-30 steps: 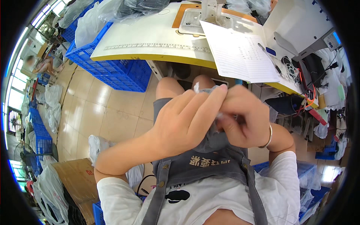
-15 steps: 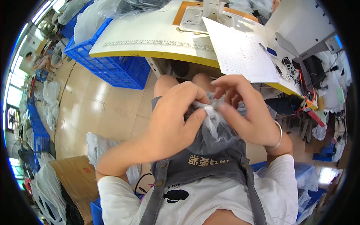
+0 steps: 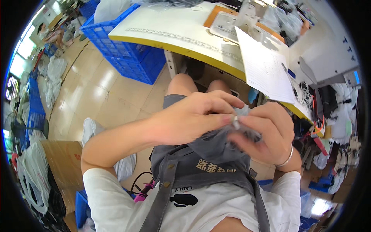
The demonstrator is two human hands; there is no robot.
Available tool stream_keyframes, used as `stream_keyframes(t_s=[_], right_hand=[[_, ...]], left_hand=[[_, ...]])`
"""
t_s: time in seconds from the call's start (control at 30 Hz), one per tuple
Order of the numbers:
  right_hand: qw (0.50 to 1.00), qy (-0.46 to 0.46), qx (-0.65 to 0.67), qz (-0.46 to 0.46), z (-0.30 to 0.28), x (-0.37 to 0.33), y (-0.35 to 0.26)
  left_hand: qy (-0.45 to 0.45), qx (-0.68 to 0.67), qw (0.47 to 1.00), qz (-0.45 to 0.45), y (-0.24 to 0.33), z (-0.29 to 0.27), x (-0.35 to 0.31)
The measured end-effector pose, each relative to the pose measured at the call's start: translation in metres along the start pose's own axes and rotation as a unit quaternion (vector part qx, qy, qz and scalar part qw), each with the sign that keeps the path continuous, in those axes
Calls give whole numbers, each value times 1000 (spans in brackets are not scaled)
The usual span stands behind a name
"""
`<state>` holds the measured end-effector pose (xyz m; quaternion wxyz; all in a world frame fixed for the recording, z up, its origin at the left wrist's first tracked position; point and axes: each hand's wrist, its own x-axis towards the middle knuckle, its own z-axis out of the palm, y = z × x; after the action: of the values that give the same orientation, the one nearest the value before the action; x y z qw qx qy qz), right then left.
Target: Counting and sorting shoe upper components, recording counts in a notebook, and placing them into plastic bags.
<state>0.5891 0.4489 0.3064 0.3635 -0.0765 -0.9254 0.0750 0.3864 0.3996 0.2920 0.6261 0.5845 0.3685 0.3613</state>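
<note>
Above my lap, both hands meet at the twisted neck of a clear plastic bag point(image 3: 242, 112). The thumb and fingers of my left hand point(image 3: 197, 118) pinch the bag's whitish bunched part from the left. My right hand point(image 3: 272, 129), with a bangle at the wrist, closes on the same part from the right; its lower fingers are smeared by motion. The rest of the bag hangs below, mostly hidden by the hands and blurred against my grey apron point(image 3: 193, 156). Whether anything lies inside the bag, I cannot tell.
Ahead stands a white worktable point(image 3: 166, 33) with a yellow edge, bearing a machine base point(image 3: 224, 27) and an open notebook point(image 3: 266, 69) overhanging the front. Stacked blue crates point(image 3: 131, 58) sit left of it. A cardboard box point(image 3: 63, 158) and plastic bags lie at lower left; a person sits far left.
My hands and the bag have moved right and slightly lower. The fingers of my right hand, spread before, have closed in on the bunched neck. The whole view has shifted and tilted.
</note>
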Motion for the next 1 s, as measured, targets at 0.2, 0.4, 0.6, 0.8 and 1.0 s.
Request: stream_keyframes(t_s=[0.2, 0.4, 0.6, 0.8, 1.0], right_hand=[[966, -120, -227, 29, -1, 19, -18], [983, -144, -85, 76, -14, 22, -36], [959, -159, -151, 178, 25, 31, -40], [950, -174, -104, 236, 44, 57, -37], [957, -103, 22, 272, 19, 19, 5]], left_hand=[[158, 133, 949, 237, -25, -12, 9], [230, 121, 889, 377, -71, -5, 40], [178, 44, 961, 205, -61, -6, 37], [188, 68, 961, 192, -71, -31, 11], [125, 77, 977, 157, -56, -28, 37]])
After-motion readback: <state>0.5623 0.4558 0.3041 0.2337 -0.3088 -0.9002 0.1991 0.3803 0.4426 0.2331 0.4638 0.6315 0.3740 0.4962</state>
